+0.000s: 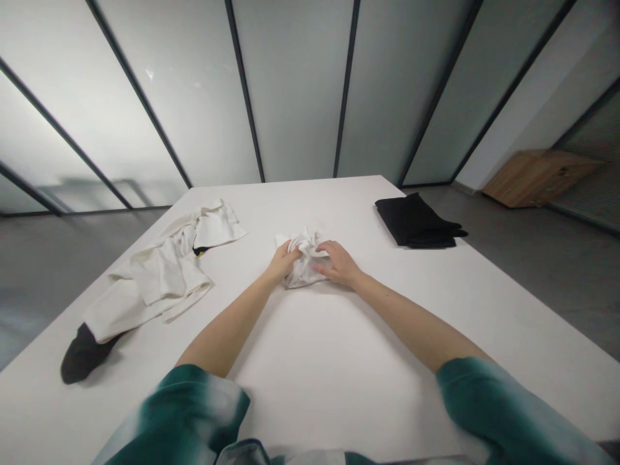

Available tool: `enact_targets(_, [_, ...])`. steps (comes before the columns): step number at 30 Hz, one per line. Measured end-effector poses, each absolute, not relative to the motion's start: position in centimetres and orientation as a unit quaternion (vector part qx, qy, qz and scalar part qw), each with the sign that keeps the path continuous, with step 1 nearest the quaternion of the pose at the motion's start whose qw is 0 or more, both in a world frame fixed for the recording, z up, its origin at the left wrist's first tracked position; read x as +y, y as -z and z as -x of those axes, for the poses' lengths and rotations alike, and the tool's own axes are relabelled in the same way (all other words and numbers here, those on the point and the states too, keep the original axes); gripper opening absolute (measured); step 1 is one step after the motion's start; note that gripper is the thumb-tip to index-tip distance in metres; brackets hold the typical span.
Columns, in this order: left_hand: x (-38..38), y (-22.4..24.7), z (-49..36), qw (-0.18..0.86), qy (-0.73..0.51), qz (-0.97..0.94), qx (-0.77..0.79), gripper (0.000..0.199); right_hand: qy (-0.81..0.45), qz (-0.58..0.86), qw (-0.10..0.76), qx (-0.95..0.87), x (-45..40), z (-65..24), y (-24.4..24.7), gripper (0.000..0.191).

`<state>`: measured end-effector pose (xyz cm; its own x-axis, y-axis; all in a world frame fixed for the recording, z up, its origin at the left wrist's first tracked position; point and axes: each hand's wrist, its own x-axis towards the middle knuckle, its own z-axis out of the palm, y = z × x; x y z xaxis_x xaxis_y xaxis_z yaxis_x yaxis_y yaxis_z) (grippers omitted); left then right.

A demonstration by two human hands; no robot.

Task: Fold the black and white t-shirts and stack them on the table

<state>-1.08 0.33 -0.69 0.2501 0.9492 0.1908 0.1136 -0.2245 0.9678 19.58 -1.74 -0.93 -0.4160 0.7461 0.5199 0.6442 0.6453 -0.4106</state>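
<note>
A crumpled white cloth (306, 248) lies bunched near the middle of the white table (310, 361). At its left side is my left hand (285, 258), its thumb and fingers closed on the fabric. My right hand (339, 263) touches the right side of the cloth, thumb and fingers spread apart around a loose fold. The underside of the bundle is hidden.
White garments (159, 271) lie in a loose heap along the left side, with a dark piece (84, 354) at their near end. A folded black cloth (416, 219) rests at the back right. Beyond the table stand frosted panels and a wooden cabinet (542, 175).
</note>
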Motion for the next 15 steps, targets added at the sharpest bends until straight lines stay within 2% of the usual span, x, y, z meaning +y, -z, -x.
enact_targets(2, [-0.2, 0.6, 0.6, 0.474, -0.442, -0.654, 0.389, 0.040, -0.093, 0.413, 0.305, -0.853, -2.1, -18.6, 0.9, 0.034])
enact_targets(4, [-0.6, 0.6, 0.1, 0.490, -0.434, -0.661, 0.367, 0.048, -0.123, 0.424, 0.276, -0.854, -2.1, -18.0, 1.1, 0.024])
enact_targets(6, [-0.5, 0.5, -0.2, 0.527, -0.452, -0.634, 0.341, 0.052, -0.170, 0.441, 0.296, -0.830, -1.9, -17.9, 1.4, 0.020])
enact_targets(10, [1.0, 0.5, 0.7, 0.548, -0.554, -0.513, 0.360, 0.051, -0.317, 0.496, 0.440, -0.678, -0.4, -19.2, 2.0, 0.024])
enact_targets(15, [4.4, 0.4, 5.6, 0.422, -0.642, -0.434, 0.470, 0.038, -0.445, 0.496, 0.647, -0.371, 2.8, -23.6, 2.0, 0.025])
